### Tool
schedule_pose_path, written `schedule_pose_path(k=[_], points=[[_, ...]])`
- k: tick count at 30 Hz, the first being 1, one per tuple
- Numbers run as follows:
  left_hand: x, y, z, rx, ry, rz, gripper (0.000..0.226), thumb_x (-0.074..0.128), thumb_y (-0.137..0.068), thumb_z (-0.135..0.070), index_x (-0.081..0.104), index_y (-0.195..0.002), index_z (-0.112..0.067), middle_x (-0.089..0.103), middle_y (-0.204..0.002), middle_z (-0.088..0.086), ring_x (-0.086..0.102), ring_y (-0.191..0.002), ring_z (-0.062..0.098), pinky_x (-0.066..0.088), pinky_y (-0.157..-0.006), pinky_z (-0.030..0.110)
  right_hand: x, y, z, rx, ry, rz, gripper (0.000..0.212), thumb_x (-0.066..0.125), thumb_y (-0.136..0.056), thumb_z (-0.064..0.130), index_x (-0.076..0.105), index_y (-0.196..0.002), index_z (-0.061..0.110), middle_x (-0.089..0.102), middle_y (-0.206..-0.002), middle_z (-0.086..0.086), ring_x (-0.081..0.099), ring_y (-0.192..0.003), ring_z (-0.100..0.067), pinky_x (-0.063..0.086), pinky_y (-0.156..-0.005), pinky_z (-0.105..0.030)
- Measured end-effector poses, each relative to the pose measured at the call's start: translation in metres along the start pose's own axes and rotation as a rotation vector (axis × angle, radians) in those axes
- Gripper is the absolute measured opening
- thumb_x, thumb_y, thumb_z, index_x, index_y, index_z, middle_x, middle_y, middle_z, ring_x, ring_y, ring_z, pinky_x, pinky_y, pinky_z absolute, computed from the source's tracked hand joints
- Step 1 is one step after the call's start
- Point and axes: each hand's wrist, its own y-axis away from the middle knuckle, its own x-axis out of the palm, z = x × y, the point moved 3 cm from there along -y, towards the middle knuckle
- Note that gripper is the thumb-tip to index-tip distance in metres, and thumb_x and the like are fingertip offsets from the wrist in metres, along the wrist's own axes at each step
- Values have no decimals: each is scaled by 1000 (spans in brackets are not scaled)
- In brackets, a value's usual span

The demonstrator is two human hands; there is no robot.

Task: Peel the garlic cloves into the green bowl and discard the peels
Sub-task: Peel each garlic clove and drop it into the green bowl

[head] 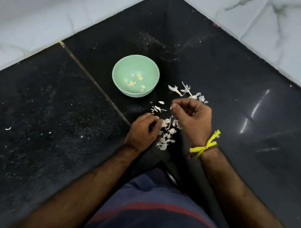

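Note:
A pale green bowl (pixel 119 66) stands on the black counter and holds several peeled garlic cloves (pixel 133 83). Right of the bowl lie garlic stalk remains (pixel 184 90). A scatter of white garlic peels (pixel 166 133) lies between my hands. My left hand (pixel 143 132) rests on the counter with its fingers curled and pinches a whitish piece at its fingertips. My right hand (pixel 194 119) hovers above the peels with fingers curled and thumb against forefinger. Whether it holds a clove is hidden.
The black granite counter (pixel 50 120) fills a corner between two white marble walls (pixel 36 5). A seam runs diagonally left of the bowl. Small white flecks dot the left slab. My striped shirt is at the bottom.

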Motion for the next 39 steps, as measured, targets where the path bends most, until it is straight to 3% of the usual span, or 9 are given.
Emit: schedule_pose_path(k=[4, 11, 14, 16, 22, 29, 33, 37, 39], points=[[1, 0, 1, -25, 22, -8, 21, 64, -88, -27, 65, -74, -12, 61, -78, 0, 58, -73, 16, 48, -72, 27, 41, -39, 37, -190, 158, 65, 7, 74, -82, 8, 75, -89, 7, 70, -73, 7, 64, -66, 1, 51, -66, -17], [3, 0, 7, -67, 23, 65, 10, 71, -82, -23, 66, -86, -15, 63, -84, -3, 61, -79, 15, 54, -74, 37, 97, -99, 46, -184, 390, 205, 19, 73, -79, -1, 75, -96, 9, 74, -91, -3, 65, -78, -6, 53, -79, -11], [2, 0, 6, -70, 25, 47, 17, 65, -86, -31, 66, -90, -15, 64, -84, -3, 61, -79, 17, 54, -74, 37, 82, -97, 41, -193, 308, 111, 20, 68, -80, -2, 76, -92, 11, 74, -88, 3, 70, -83, -6, 57, -85, -25], [2, 0, 5, -39, 5, 18, 11, 68, -87, -23, 66, -87, -13, 64, -82, 0, 61, -77, 19, 54, -71, 37, 63, -88, 32, -174, 253, 47, 17, 69, -81, 2, 76, -91, 14, 75, -86, 5, 72, -82, -7, 59, -83, -30], [-1, 1, 7, -18, 0, 21, 9, 61, -80, -21, 64, -82, -13, 61, -80, -1, 57, -71, 18, 52, -68, 36, -10, -39, -8, -29, 176, -184, 18, 70, -84, 1, 74, -89, 18, 69, -71, 6, 65, -66, -4, 55, -66, -21], [-3, 3, 2, -10, 39, -23, 8, 67, -78, -15, 74, -78, -10, 67, -76, -2, 55, -64, 5, 44, -64, 10, -64, 2, -57, 163, 146, -362, 29, 66, -84, -2, 72, -77, 26, 74, -76, -4, 73, -77, -28, 61, -76, -48], [-5, 6, 1, -46, 38, -85, 23, 62, -75, -33, 74, -72, -13, 63, -65, -5, 56, -62, 12, 47, -59, 18, -64, 4, -57, 140, 162, -352, 28, 66, -83, 0, 72, -78, 26, 74, -76, -1, 72, -76, -21, 61, -76, -45], [-4, 4, -3, -105, 71, -110, 22, 85, -77, -18, 67, -65, -12, 60, -62, -6, 55, -58, 13, 51, -57, 29, -65, -2, -43, 73, 293, -333, 17, 67, -82, 6, 77, -88, 18, 76, -84, 0, 68, -77, -10, 55, -80, -27], [-1, 0, -9, -77, 72, -104, 24, 85, -79, -21, 65, -69, -13, 60, -65, -4, 55, -59, 13, 51, -59, 30, -66, -12, -35, 59, 376, -311, 14, 68, -82, 9, 78, -91, 14, 76, -87, -1, 67, -80, -11, 52, -82, -22]])
